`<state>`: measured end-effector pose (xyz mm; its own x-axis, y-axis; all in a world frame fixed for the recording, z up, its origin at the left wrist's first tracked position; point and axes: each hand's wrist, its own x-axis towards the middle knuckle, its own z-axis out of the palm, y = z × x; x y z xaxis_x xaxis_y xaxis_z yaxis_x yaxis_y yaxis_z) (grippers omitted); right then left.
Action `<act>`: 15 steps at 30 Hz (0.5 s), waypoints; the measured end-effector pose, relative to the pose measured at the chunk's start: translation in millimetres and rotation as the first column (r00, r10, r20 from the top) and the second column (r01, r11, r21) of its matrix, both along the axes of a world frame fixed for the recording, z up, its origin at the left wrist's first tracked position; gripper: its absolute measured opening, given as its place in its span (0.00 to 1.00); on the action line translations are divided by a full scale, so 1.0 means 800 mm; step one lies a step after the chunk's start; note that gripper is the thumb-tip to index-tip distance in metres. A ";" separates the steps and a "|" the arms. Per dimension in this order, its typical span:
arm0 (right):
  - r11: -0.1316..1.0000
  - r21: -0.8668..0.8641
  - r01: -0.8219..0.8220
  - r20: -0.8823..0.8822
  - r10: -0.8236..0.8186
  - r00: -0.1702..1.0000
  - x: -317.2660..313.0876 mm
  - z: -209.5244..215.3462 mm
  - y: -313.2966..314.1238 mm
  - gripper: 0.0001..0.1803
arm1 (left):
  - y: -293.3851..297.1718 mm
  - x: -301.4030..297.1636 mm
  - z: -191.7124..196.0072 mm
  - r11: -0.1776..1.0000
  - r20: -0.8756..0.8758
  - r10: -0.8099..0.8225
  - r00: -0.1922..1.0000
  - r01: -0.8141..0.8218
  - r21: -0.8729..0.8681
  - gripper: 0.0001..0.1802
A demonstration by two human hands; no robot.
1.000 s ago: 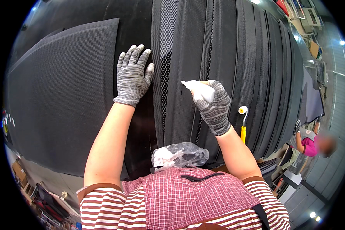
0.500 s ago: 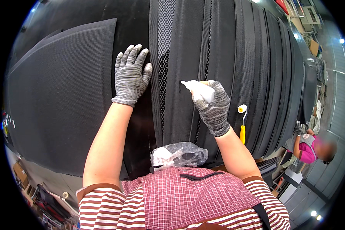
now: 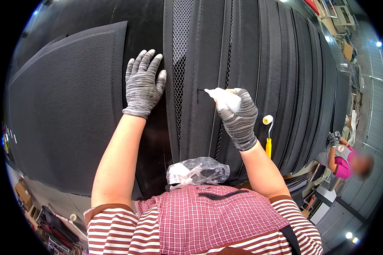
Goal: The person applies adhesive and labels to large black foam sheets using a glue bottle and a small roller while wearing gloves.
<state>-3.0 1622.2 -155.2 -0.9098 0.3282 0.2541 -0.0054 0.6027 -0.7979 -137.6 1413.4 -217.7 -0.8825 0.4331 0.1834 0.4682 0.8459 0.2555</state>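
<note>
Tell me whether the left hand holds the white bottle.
No, the right hand holds the white bottle; the left hand is spread open.

The right hand [image 3: 240,121] covers the base of the white bottle [image 3: 227,100], and whether its nozzle tip [image 3: 207,91] touches the black panel [image 3: 204,123] cannot be told; the upper edge cuts off that panel's far end. The left hand [image 3: 143,87] hides its own palm. The right forearm [image 3: 264,172] hides the end of the yellow roller handle [image 3: 268,147]. The apron [image 3: 217,216], cropped below, covers part of the plastic bag [image 3: 200,171]. A co-worker's head [image 3: 362,165] is blurred, the chest badge [image 3: 341,148] too small to read
</note>
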 end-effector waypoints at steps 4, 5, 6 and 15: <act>1.000 0.017 0.007 0.002 -0.007 1.000 0.001 -0.007 -0.004 0.15 | 0.001 -0.001 0.002 1.000 0.009 -0.008 1.000 0.008 0.006 0.24; 0.999 0.043 0.001 -0.014 -0.001 1.000 0.000 -0.008 -0.007 0.15 | 0.000 -0.001 0.002 1.000 0.009 -0.005 1.000 0.004 0.003 0.24; 0.999 0.054 -0.006 -0.030 0.008 1.000 -0.001 -0.008 -0.006 0.15 | 0.000 -0.001 0.002 1.000 0.009 -0.002 1.000 0.002 0.000 0.24; 0.993 0.120 -0.018 -0.031 0.022 0.999 0.006 -0.005 0.004 0.14 | 0.000 -0.001 -0.001 1.000 0.001 0.000 1.000 0.000 -0.002 0.25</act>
